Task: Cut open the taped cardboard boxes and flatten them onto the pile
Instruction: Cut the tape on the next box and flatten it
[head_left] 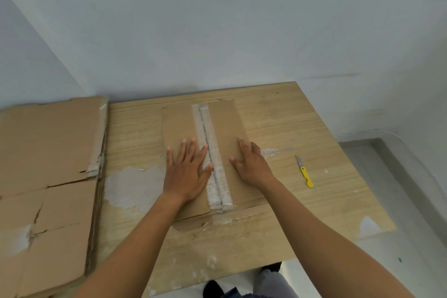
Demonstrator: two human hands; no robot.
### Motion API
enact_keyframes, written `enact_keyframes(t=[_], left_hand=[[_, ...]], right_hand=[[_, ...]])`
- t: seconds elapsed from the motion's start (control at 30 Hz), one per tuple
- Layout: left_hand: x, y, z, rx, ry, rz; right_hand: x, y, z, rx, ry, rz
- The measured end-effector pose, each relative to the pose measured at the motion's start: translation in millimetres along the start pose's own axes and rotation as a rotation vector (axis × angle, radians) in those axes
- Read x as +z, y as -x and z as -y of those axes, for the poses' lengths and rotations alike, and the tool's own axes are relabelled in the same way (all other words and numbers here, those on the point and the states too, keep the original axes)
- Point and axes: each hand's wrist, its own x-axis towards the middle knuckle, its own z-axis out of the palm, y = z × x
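Note:
A brown cardboard box (179, 123) lies on the wooden table (278, 123), its top seam covered by a long strip of clear tape (210, 143) running away from me. My left hand (187, 172) lies flat on the box left of the tape, fingers spread and thumb touching the strip. My right hand (252, 162) rests on the box right of the tape, fingers straight and pointing away. A yellow-handled knife (304, 172) lies on the table to the right of the box, blade pointing away. A pile of flattened cardboard (48, 152) sits at the table's left.
The table stands against a pale wall at the back. Patches of torn tape residue (135, 186) mark the wood left of the box. The table's right and near edges drop to a light floor (396, 176). My shoes show below the near edge.

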Motion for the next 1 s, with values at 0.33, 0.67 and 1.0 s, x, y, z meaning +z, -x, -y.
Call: enact_keyframes(t=[0.33, 0.67, 1.0], left_hand=[[4.4, -0.4, 1.7, -0.009, -0.013, -0.032], [2.6, -0.5, -2.4, -0.039, -0.024, -0.038], [5.0, -0.1, -4.8, -0.047, -0.025, -0.075]], right_hand=[[-34.9, -1.9, -70.3, 0.167, -0.026, -0.236], [-57.7, 0.1, -145.4, 0.452, 0.272, -0.195], [-59.2, -12.7, -145.0, 0.449, 0.23, -0.165]])
